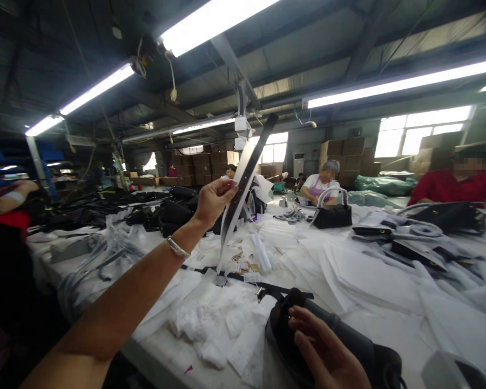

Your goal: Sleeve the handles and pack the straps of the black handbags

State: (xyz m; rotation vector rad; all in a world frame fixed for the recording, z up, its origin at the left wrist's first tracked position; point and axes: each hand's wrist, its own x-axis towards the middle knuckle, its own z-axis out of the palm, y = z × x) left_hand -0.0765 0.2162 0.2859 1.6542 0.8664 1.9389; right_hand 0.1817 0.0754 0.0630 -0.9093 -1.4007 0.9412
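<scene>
My left hand (215, 201) is raised over the table, thumb and fingers pinched on a long flat black strap (253, 162). The strap slants up to the right, with small dots or holes along it. A pale, shiny strip hangs along it below the hand. At the front right, a black bag (344, 324) lies on its side with its dark opening toward me. My right hand (328, 351) is at that opening, fingers slightly bent and thumb apart from them. A small gold-coloured piece shows by its fingertips. Another black strap (283, 288) lies behind the bag.
Crumpled white paper (218, 324) and flat white sheets (360, 270) cover much of the table. Black bags and pieces (117, 208) pile up at left. A finished black handbag (331, 215) stands farther back. Co-workers sit across the table; another person's arm (8, 200) shows at left.
</scene>
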